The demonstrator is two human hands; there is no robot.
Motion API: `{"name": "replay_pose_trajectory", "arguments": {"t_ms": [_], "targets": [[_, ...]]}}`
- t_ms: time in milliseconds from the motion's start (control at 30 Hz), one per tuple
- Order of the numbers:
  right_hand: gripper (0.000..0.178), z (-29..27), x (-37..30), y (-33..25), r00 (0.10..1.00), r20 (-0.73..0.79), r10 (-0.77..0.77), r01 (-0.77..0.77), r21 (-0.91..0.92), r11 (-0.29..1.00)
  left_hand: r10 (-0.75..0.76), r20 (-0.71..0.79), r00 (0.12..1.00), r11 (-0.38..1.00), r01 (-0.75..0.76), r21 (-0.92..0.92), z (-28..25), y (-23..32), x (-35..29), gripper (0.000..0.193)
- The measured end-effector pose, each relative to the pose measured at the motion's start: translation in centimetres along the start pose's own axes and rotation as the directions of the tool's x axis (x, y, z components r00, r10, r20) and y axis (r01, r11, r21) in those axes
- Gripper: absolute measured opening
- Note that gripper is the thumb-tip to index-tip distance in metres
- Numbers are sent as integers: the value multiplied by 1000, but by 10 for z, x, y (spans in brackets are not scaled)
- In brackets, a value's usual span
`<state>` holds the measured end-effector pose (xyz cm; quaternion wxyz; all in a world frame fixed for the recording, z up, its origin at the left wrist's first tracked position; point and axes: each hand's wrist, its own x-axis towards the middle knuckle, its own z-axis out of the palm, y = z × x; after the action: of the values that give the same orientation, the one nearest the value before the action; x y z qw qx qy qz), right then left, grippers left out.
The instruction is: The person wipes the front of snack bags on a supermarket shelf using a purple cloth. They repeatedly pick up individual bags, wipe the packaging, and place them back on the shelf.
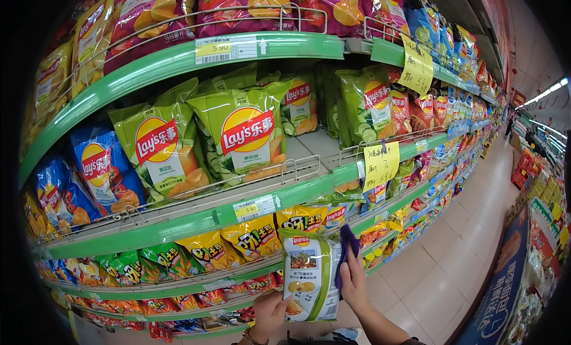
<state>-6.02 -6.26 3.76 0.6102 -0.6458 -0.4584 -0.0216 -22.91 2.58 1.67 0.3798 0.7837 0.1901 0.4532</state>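
Note:
My left hand [269, 312] grips the lower edge of a white and green bag of crisps [309, 273], held upright with its back side toward me. My right hand [353, 281] presses a dark blue cloth [347, 250] against the bag's right side. Just behind the bag, yellow snack bags [256, 237] fill the lower shelf. Above them, green crisp bags [244, 134] stand on the middle shelf [196, 220], with blue bags [104, 169] to their left.
Green-edged shelves packed with snack bags run from the left far into the aisle on the right. Yellow paper price signs [380, 165] hang off the rails. A tiled aisle floor [452, 256] lies to my right, with a blue display [505, 285] across it.

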Motion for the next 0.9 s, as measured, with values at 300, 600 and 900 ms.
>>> {"name": "replay_pose_trajectory", "arguments": {"t_ms": [300, 600, 900], "targets": [[36, 1, -80, 39, 716, 204, 668, -699, 198, 688, 81, -248, 965, 953, -2, 304, -4, 7, 1, 13], [69, 3, -63, 0, 903, 235, 361, -420, 300, 856, 411, 123, 903, 752, -412, 514, 54, 13, -35, 24], [29, -44, -50, 74, 855, 263, 448, -507, 607, 611, 241, 15, 970, 940, -237, 245, -4, 45, 21, 44]]}}
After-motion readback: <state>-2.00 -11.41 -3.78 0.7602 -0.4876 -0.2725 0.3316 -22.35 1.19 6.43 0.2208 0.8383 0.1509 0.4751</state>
